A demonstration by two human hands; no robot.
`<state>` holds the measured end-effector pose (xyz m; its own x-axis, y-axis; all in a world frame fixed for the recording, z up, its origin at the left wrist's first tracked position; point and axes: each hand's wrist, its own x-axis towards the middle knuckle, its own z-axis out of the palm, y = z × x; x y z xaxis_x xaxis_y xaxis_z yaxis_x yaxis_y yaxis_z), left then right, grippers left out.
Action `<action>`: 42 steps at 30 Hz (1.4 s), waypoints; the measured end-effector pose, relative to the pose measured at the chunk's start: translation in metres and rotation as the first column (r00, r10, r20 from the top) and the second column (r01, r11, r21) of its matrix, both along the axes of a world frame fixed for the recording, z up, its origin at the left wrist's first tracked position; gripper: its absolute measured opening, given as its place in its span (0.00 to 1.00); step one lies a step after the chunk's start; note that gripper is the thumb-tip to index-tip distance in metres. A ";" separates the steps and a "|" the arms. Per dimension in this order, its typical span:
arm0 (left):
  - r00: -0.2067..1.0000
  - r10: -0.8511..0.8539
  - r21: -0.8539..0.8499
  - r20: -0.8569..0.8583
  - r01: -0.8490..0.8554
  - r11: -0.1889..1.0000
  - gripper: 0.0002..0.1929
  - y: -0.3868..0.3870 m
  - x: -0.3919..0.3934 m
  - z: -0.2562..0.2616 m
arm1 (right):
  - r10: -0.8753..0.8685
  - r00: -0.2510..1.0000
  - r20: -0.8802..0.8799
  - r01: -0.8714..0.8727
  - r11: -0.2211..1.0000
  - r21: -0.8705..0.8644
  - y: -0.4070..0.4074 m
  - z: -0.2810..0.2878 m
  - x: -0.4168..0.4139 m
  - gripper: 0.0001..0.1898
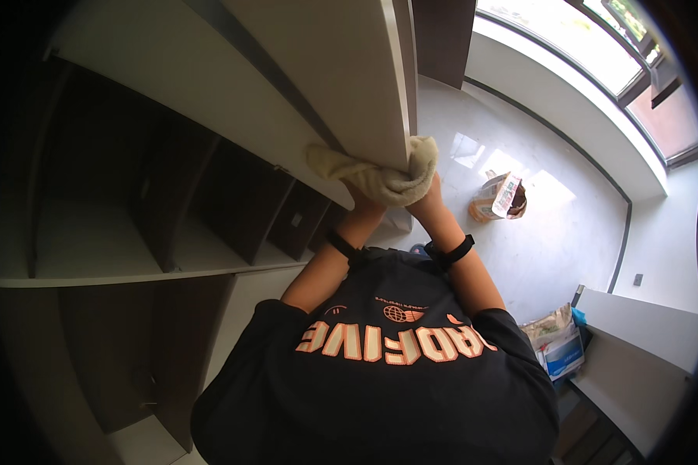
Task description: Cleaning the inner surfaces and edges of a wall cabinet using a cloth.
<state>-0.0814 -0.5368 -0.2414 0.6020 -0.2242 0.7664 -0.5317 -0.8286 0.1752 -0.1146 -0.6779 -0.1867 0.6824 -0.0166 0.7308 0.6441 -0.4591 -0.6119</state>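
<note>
A cream towel (pixel 384 180) is folded around the end of a pale cabinet door or panel (pixel 349 75), touching both its faces. My left hand (pixel 365 199) grips the towel on the left side, its fingers mostly hidden by the cloth. On the other side, my right hand (pixel 429 195) holds the towel's right part, fingers also covered. A dark strip (pixel 267 72) runs lengthwise down the pale surface and meets the towel. Black bands circle both of my wrists.
Left of me stands an open cabinet with dark dividers (pixel 171 215) and a pale shelf edge (pixel 122 282). A paper bag (pixel 488 200) stands on the shiny floor (pixel 535 250) at right. Windows (pixel 564 40) lie beyond. Packages (pixel 561 351) rest beside a pale furniture panel (pixel 634 360).
</note>
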 end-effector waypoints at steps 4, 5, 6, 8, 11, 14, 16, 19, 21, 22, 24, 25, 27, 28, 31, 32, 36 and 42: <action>0.991 -0.101 -0.200 -0.093 0.080 0.976 0.27 -0.005 -0.010 0.007 | 0.031 0.989 -0.144 -0.024 0.999 0.048 0.003 0.001 -0.005 0.31; 0.952 -0.244 -0.437 -0.182 0.144 0.888 0.26 -0.009 -0.013 0.009 | 0.025 0.989 -0.146 -0.018 0.999 0.049 -0.001 -0.002 -0.007 0.31; 0.953 -0.245 -0.436 -0.181 0.146 0.888 0.26 -0.014 -0.014 0.013 | 0.005 0.996 -0.094 0.000 0.999 0.044 -0.004 0.000 -0.008 0.32; 0.969 -0.246 -0.557 -0.033 0.187 0.810 0.24 -0.024 -0.016 0.021 | -0.071 0.997 0.000 0.070 0.988 0.140 -0.006 0.002 -0.016 0.27; 0.971 -0.218 -0.394 -0.094 0.165 0.904 0.22 -0.016 -0.024 0.015 | 0.013 0.991 0.131 -0.004 0.998 -0.067 -0.043 -0.027 -0.017 0.26; 0.721 -0.584 -0.734 -0.374 0.155 0.661 0.24 0.004 -0.004 -0.052 | 0.242 0.961 -0.131 -0.231 0.968 0.094 -0.024 -0.031 -0.021 0.23; 0.902 -0.369 -0.465 -0.225 0.233 0.854 0.24 -0.018 -0.001 -0.028 | 0.140 0.960 -0.244 -0.077 0.965 0.251 -0.004 -0.045 -0.019 0.25; 0.972 -0.233 -0.106 -0.035 0.228 0.968 0.21 -0.016 -0.001 -0.038 | 0.157 0.919 -0.363 -0.077 0.971 0.225 -0.006 -0.088 -0.011 0.28; 0.952 -0.281 -0.058 -0.124 0.275 0.960 0.19 -0.005 -0.002 -0.064 | 0.212 0.889 -0.405 -0.125 0.965 0.230 -0.007 -0.113 -0.012 0.25; 0.976 -0.175 0.070 -0.126 0.185 0.980 0.22 -0.003 -0.006 -0.073 | 0.215 0.851 -0.479 -0.140 0.972 0.188 -0.010 -0.123 -0.015 0.24; 0.990 -0.076 0.200 -0.118 0.099 0.975 0.26 0.000 -0.020 -0.087 | 0.210 0.807 -0.553 -0.151 0.977 0.151 -0.015 -0.143 -0.019 0.24; 0.959 -0.076 0.128 -0.274 0.114 0.985 0.24 0.000 -0.031 -0.090 | 0.225 0.767 -0.601 -0.211 0.973 0.095 -0.019 -0.151 -0.018 0.24; 0.902 -0.089 0.060 -0.423 0.126 0.990 0.21 0.000 -0.042 -0.093 | 0.231 0.727 -0.647 -0.265 0.963 0.046 -0.023 -0.164 -0.015 0.23; 0.870 -0.102 0.040 -0.482 0.138 0.990 0.21 0.001 -0.044 -0.093 | 0.222 0.726 -0.651 -0.252 0.966 0.049 -0.023 -0.168 -0.014 0.24; 0.846 -0.077 0.080 -0.528 0.140 0.987 0.21 0.010 -0.053 -0.103 | 0.227 0.740 -0.633 -0.250 0.967 0.054 -0.017 -0.155 -0.017 0.24; 0.857 -0.050 0.135 -0.513 0.138 0.981 0.22 0.012 -0.055 -0.106 | 0.229 0.759 -0.609 -0.252 0.966 0.048 -0.014 -0.136 -0.018 0.24; 0.910 -0.236 -0.078 -0.341 0.223 0.972 0.29 -0.002 -0.047 -0.072 | 0.032 0.981 -0.194 -0.005 0.991 0.137 0.009 -0.049 -0.013 0.23; 0.940 -0.206 -0.107 -0.272 0.183 0.977 0.27 -0.005 -0.037 -0.060 | 0.095 0.994 0.052 -0.108 0.868 0.484 0.031 0.053 0.001 0.24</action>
<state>-0.1186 -0.5418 -0.3010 0.7454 -0.3042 0.5932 -0.6012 -0.6913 0.4009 -0.1134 -0.6465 -0.1340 0.6810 -0.3052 0.6657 0.6894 -0.0394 -0.7233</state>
